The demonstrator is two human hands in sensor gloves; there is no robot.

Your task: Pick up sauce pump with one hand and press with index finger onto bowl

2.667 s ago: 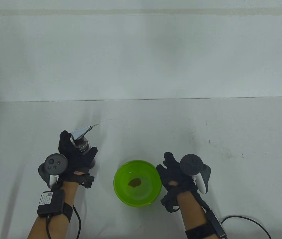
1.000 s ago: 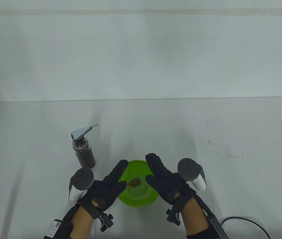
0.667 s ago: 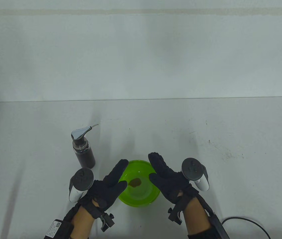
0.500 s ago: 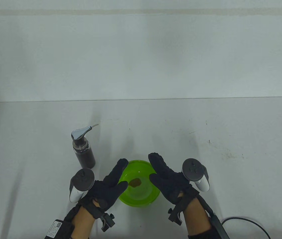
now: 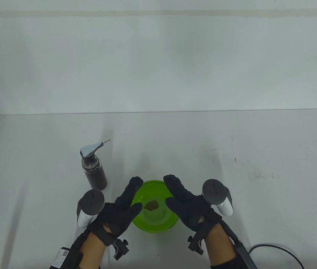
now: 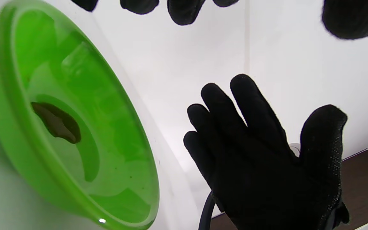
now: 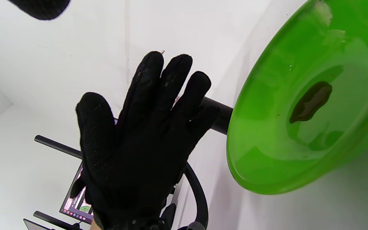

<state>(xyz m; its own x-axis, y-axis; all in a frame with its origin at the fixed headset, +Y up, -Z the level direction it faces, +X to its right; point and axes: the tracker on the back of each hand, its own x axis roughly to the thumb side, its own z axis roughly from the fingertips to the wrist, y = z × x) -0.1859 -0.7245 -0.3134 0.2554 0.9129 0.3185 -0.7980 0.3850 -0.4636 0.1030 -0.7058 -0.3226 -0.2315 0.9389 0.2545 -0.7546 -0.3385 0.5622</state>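
Both hands [image 5: 120,208] [image 5: 188,206] spread flat, empty, flanking bowl [image 5: 158,224]

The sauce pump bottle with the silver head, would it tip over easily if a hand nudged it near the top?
Probably yes: the dark cylindrical sauce pump bottle stands tall and narrow, with its shiny metal pump head overhanging to one side. Its smooth sides could be slippery. It looks mostly full of dark sauce, so likely fairly heavy low down, which would steady it somewhat.

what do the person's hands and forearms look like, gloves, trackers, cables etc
Both hands, left hand and right hand, wear black knit gloves with dotted palms. A round dark tracker with a white handle sits beside each. Forearms are bare; the left carries a black labelled box, the right a black cable.
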